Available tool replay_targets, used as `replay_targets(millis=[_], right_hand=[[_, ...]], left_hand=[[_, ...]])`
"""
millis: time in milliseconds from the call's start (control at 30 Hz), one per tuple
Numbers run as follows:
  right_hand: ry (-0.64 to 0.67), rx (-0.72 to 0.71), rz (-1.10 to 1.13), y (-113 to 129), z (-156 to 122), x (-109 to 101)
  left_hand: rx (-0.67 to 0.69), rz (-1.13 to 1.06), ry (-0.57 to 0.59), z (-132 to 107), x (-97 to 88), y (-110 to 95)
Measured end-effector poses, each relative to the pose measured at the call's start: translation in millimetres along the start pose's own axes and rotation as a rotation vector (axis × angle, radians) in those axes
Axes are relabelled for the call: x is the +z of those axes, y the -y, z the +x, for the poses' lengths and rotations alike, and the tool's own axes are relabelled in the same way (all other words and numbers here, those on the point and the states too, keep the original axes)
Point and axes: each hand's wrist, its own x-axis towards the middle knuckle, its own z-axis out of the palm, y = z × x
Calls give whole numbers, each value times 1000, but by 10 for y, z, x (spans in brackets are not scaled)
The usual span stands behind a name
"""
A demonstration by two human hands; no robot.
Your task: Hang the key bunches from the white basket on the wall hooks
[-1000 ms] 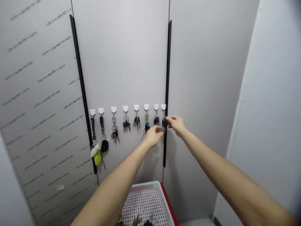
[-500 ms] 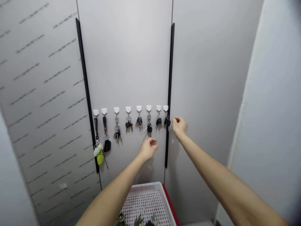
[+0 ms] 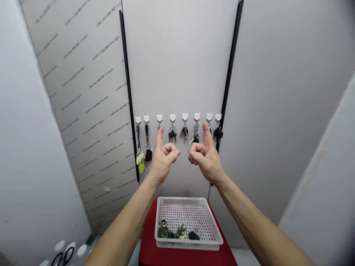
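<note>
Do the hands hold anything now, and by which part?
Nothing is held. The left hand and the right hand are empty fists with thumbs raised, in front of the key bunches on the hooks.

Key bunches (image 3: pixel 172 134) hanging in a level row from eight white hooks (image 3: pixel 196 117) on a grey wall panel (image 3: pixel 177 66). Leftmost bunch (image 3: pixel 141 162): long dark strap, pale and yellow-green charms, hanging lowest. Rightmost bunch (image 3: pixel 218 133): short, black fob.

White plastic hooks (image 3: pixel 185 117) carry shiny metal keyrings (image 3: pixel 196 127); the perforated basket (image 3: pixel 189 244) looks plastic too.
</note>
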Motion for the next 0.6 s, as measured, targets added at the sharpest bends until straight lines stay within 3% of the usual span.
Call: replay_targets(millis=[167, 333, 400, 500, 600], right_hand=[[21, 14, 49, 33, -2, 121], [-6, 99, -35, -248, 95, 118], [-92, 177, -113, -456, 187, 47], [-293, 258, -250, -768, 373, -111], [-478, 179, -461, -958, 582, -217]], left_hand=[[-4, 4, 17, -42, -29, -100], [-85, 126, -43, 67, -227, 208], [-157, 268, -161, 162, -437, 375], [-148, 594, -487, 346, -806, 545], [-70, 918, -781, 550, -1063, 596]])
